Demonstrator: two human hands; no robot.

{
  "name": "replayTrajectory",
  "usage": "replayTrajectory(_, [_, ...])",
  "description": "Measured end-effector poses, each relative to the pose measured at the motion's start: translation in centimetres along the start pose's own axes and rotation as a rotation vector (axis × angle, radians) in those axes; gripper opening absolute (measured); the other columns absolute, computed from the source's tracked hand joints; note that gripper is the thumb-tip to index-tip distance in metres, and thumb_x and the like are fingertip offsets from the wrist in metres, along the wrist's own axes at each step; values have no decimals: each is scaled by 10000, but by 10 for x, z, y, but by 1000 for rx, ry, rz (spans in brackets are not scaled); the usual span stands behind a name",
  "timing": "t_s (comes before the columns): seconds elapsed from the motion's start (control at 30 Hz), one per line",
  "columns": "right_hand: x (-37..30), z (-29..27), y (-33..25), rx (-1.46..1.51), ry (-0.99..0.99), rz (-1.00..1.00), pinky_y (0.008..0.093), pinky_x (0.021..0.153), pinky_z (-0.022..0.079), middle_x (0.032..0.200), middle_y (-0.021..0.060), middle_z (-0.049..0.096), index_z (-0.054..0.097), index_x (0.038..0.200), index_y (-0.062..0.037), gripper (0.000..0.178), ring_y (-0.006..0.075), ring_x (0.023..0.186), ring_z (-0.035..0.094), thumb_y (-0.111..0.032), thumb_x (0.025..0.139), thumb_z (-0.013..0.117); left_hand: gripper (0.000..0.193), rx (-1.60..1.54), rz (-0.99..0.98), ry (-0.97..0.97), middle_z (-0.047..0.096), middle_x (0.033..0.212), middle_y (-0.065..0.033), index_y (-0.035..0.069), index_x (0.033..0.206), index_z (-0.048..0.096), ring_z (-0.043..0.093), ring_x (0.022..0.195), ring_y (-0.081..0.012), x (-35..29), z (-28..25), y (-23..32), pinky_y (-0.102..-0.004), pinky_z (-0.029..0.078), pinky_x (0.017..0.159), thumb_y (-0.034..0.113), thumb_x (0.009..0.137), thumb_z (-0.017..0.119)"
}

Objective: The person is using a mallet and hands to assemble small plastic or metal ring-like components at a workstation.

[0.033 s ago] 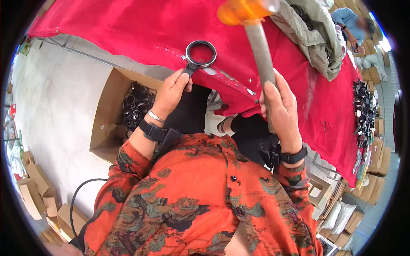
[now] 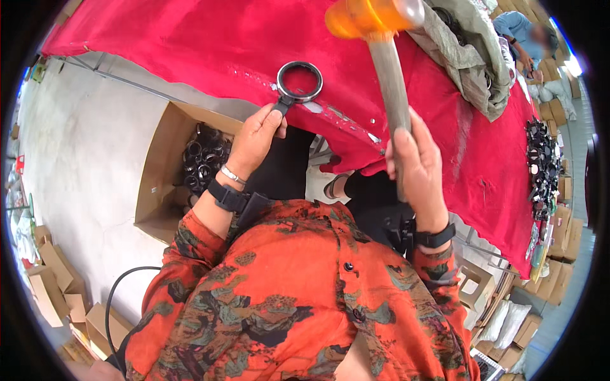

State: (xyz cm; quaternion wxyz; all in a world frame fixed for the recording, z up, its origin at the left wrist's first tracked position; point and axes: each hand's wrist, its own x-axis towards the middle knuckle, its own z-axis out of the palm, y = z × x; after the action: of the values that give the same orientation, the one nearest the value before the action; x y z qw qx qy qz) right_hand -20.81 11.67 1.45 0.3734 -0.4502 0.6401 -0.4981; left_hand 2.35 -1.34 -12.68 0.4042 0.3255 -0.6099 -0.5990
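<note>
My left hand (image 2: 255,138) is closed around the short handle of a black ring (image 2: 294,97) shaped like a magnifying glass. Its round end lies over the near edge of the red cloth (image 2: 210,44), and red shows through the middle. Whether a lens sits in it I cannot tell. In my right hand (image 2: 420,168) is a mallet (image 2: 389,73), gripped low on its grey handle. The mallet's orange head (image 2: 362,19) is raised, up and to the right of the ring and apart from it.
Left of my legs stands an open cardboard box (image 2: 155,165) with several black rings (image 2: 203,159) inside. A grey-green sack (image 2: 467,70) lies at the back right. Black parts (image 2: 541,168) are heaped along the right edge. Beyond, a person in blue (image 2: 518,32) sits among cartons.
The mallet has shifted slightly to the right and tilted a little. My left hand and the ring have hardly moved.
</note>
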Motion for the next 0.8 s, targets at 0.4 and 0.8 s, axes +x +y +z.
replayTrajectory(0.4, [-32, -10, 43, -11, -67, 205, 198, 486, 401, 726, -27, 528, 444, 1392, -33, 468, 42, 560, 477, -250, 987, 534, 329, -57, -8, 6, 552, 730, -6, 40, 844, 566, 529, 708, -101, 4, 5, -1, -263, 439, 684, 297, 1017, 456])
replayTrajectory(0.8, [-48, -5, 65, -450, -137, -167, 321, 713, 506, 907, 135, 652, 505, 1319, 4, 448, 175, 752, 624, -125, 908, 632, 294, -155, -97, 3, 557, 749, 8, 46, 895, 590, 533, 724, -85, 3, 6, 8, -249, 449, 685, 269, 1025, 449])
